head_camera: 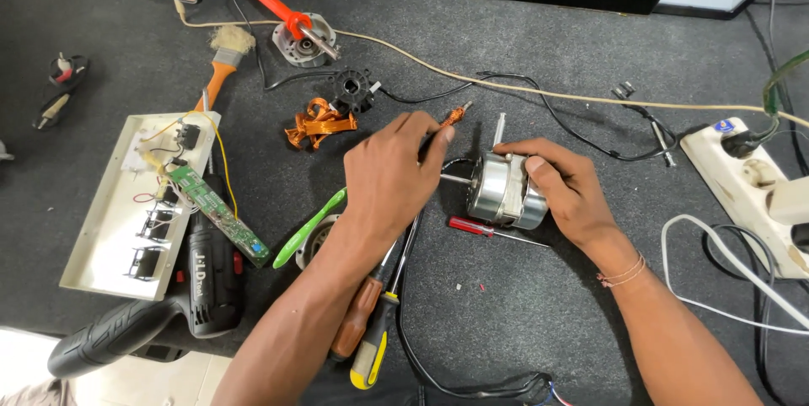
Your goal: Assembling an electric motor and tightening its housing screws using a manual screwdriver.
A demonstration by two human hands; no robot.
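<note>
A small silver motor [503, 190] is gripped on the grey bench [539, 305] by the right hand [563, 182], while a copper-tipped tool [452, 118] is pinched in the closed left hand [390, 172], just beside the motor's shaft, above a red screwdriver [476, 228].

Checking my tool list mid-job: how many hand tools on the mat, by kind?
Screwdrivers: 3, red, brown-handled, yellow-and-black
Brushes: 2, paintbrush, green toothbrush
Cordless drill: 1
Total: 6
The tool in the left hand is not counted; its kind is unclear.
</note>
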